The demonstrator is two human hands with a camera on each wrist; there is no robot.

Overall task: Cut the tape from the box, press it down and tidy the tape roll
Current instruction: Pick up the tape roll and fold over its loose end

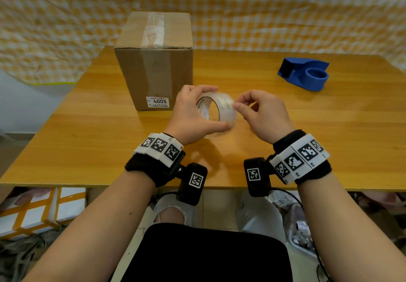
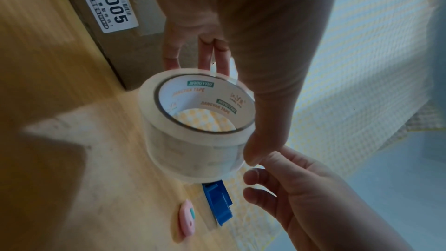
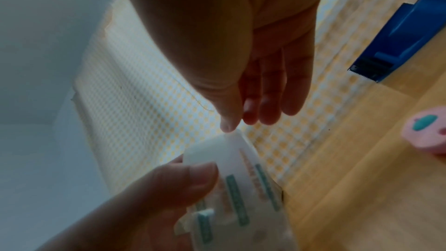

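The clear tape roll (image 1: 224,117) is off the table, in front of the cardboard box (image 1: 153,62). My left hand (image 1: 218,107) grips it across its width, fingers (image 2: 205,60) on the far rim and thumb on the near rim. My right hand (image 1: 238,107) meets the roll's right side with thumb and forefinger tips pinched together on its outer wrap. In the right wrist view the thumb tip touches the roll (image 3: 241,184) at its edge. Clear tape runs over the top and down the front of the box.
A blue tape dispenser (image 1: 305,75) stands at the back right of the wooden table (image 1: 87,141). A small pink cutter (image 2: 187,217) lies on the table near the dispenser (image 2: 217,201); my right hand hides it in the head view. Checked cloth hangs behind.
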